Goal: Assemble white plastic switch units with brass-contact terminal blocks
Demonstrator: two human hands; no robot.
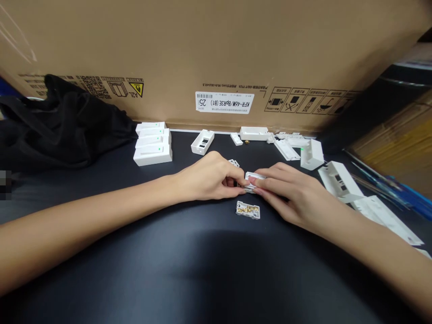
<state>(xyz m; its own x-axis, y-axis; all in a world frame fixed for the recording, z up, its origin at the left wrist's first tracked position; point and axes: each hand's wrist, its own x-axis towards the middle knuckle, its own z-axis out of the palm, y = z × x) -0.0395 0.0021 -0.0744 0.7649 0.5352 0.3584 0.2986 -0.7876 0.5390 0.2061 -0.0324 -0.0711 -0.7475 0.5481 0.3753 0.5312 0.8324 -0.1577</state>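
Observation:
Fingers of my left hand (216, 177) and my right hand (286, 186) meet around a small white plastic switch part (254, 176). The left thumb and index finger pinch its left end; the right fingers press on its top and right side. Parts of it are hidden under the fingertips. Just below it on the black table lies a white switch base with brass contacts (248, 210). Behind my left fingertips, another small white piece (233, 163) shows only in part.
Finished-looking white switches (153, 155) are lined up at the left beside a black cloth (60, 126). White housings (203, 142) and covers (286, 149) lie along the back and right (340, 182). A large cardboard box (162, 54) stands behind everything.

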